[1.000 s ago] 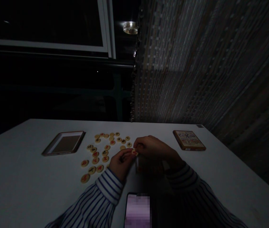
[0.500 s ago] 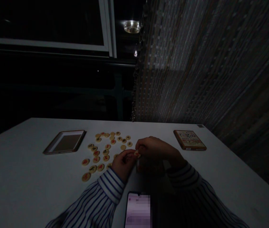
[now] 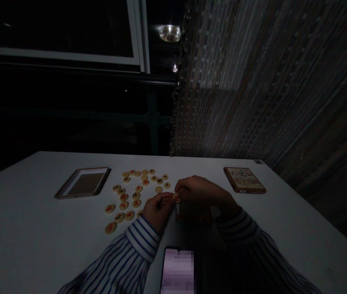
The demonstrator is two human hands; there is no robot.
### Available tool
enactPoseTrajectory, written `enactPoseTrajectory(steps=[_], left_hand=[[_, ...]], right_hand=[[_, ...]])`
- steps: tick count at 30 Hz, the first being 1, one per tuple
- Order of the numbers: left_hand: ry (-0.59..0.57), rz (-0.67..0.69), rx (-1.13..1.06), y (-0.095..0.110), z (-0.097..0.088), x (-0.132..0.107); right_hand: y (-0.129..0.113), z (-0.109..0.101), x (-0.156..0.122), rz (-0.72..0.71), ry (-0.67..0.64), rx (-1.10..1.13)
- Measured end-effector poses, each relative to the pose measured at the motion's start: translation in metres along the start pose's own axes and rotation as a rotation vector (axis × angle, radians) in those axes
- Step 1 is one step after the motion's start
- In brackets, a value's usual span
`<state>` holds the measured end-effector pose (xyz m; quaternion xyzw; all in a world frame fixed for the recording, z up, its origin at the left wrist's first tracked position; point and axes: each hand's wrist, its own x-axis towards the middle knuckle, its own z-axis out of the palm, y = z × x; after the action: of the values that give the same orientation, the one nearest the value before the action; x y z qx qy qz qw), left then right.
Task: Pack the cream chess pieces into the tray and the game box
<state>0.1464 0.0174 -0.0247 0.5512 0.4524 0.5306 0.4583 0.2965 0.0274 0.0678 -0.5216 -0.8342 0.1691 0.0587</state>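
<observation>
My left hand [image 3: 157, 210] is closed, its fingertips at the edge of a round Chinese chess piece [image 3: 176, 198] with a red character. From the other side, the curled fingers of my right hand [image 3: 202, 192] meet the same piece. Under my right hand, in deep shadow, lies a dark object with faint red marks [image 3: 193, 217]; its kind cannot be made out. Left of my hands, several Chinese chess pieces [image 3: 129, 215] are scattered on the white table [image 3: 38, 237], marked in red or black, a few without a visible character.
An open, shallow box part [image 3: 84, 183] rests at the left. A closed box or lid with a printed top [image 3: 245, 179] lies at the right. Near me is a lit phone [image 3: 176, 271]. A string curtain [image 3: 222, 102] hangs behind the table; the room is dark.
Both hands stay in nearly the same place with the piece between them. The left fingers have shifted slightly around it. The scattered pieces and boxes lie as before.
</observation>
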Motion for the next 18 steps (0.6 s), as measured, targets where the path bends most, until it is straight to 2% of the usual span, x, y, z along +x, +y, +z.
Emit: enactPoseTrajectory(steps=[10, 18], left_hand=[[-0.036, -0.143, -0.165, -0.0017, 0.0003, 0.0014], [-0.032, -0.158, -0.170, -0.0020, -0.0036, 0.0046]], right_hand=[[0.0003, -0.0006, -0.0004, -0.042, 0.025, 0.010], [-0.0005, -0.0006, -0.0016, -0.034, -0.014, 0.007]])
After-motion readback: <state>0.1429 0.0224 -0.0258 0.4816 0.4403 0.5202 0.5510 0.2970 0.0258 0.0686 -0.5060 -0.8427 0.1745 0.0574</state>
